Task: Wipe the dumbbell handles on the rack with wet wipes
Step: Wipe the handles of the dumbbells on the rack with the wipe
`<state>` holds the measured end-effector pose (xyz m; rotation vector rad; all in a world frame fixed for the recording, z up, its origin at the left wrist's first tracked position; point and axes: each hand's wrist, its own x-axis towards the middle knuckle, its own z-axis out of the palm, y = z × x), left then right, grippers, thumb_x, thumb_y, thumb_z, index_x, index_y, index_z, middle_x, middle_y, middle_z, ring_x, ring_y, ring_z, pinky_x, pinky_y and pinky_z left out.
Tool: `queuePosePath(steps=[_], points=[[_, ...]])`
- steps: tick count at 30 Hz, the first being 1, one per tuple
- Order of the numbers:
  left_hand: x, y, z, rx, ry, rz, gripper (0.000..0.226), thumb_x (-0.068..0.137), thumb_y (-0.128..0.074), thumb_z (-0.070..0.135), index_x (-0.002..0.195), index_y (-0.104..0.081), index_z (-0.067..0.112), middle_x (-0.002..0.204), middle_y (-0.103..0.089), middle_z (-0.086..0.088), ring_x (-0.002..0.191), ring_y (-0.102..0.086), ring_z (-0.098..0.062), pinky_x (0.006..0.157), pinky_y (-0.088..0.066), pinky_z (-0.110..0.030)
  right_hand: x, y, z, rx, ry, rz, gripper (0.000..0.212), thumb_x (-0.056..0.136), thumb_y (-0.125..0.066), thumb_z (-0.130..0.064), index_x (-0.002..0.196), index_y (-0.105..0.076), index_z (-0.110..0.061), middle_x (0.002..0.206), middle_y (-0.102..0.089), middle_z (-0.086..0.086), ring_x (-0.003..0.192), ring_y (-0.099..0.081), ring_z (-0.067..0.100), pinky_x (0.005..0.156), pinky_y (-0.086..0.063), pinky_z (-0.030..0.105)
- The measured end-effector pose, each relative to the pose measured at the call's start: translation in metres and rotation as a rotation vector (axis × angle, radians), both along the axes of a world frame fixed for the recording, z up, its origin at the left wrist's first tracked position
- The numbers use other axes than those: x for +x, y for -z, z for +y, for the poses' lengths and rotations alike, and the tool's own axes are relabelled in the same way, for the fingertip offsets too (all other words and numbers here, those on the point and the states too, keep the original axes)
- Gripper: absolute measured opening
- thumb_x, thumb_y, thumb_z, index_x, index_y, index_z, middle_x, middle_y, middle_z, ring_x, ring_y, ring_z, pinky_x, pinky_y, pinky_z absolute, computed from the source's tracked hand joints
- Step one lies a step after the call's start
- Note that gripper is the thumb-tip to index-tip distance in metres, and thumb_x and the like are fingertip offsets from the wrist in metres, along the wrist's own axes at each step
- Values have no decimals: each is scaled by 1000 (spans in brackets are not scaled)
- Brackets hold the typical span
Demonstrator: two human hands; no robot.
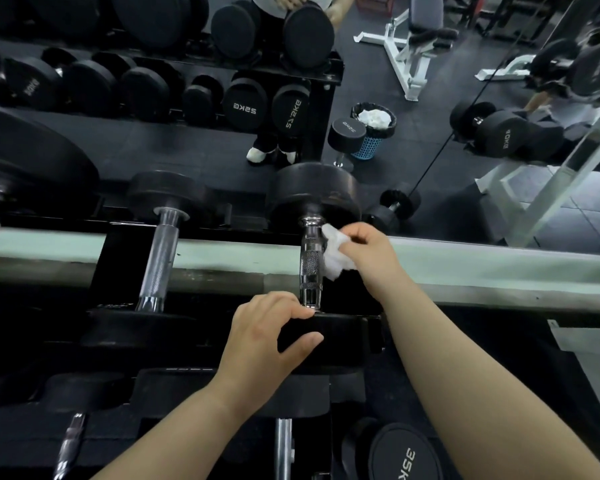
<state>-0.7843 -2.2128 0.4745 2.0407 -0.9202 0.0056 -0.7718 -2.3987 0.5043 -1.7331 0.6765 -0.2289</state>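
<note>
Dumbbell (312,258) weight is the first thing to reckon with: the thick black heads suggest a load that will not shift under a wiping stroke, though it could roll a little in its cradle, so a steadying hand on the near head (329,341) makes sense. It lies on the rack (118,258), far head toward the mirror, with the chrome handle (310,261) running away from the person. The handle looks stiff and hard, with a knurled middle that should drag at the cloth and smooth polished ends likely to turn slick once damp. The wet wipe (336,252) is soft, limp and crumpled into a wad; it is best pinched at its bunched side so the loose part can wrap the bar

The right hand (368,249) reaches in from the right with the forearm angled across the rail, fingers closed on the wipe and pressing it against the right flank of the handle. The left hand (271,336) is curled over the near head, thumb on its front face and fingers over the top edge, gripping it. A second dumbbell (160,251) sits just to the left, untouched, its handle bare
</note>
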Motion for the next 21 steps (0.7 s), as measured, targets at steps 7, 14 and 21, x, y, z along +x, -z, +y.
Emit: queuePosePath(steps=[7,14,21], points=[[1,-3,0,5,-6,3,26,72,-49,47,94,-48,35,93,-48,23,91,-41,6,81,-30,-17,-8,2,14,-133,-188,49,33,74,-51,12,63,-57,-18,53,-53,-12,46,-49,-6,53,-37,9],[7,-18,4,28,63,234,22,74,-60,47,92,-62,35,89,-47,32,95,-42,19,86,-31,-14,-47,-4,10,73,-86,-8,31,82,-50,7,70,-60,-19,63,-58,-9,53,-52,-6,52,-40,5],[28,-50,-18,-145,13,606,42,89,-52,15,122,-37,36,92,-47,28,83,-50,6,68,-39,3,-40,-25,43,248,-119,-104,21,82,-52,4,91,-65,-11,80,-66,0,72,-60,8,66,-48,15]])
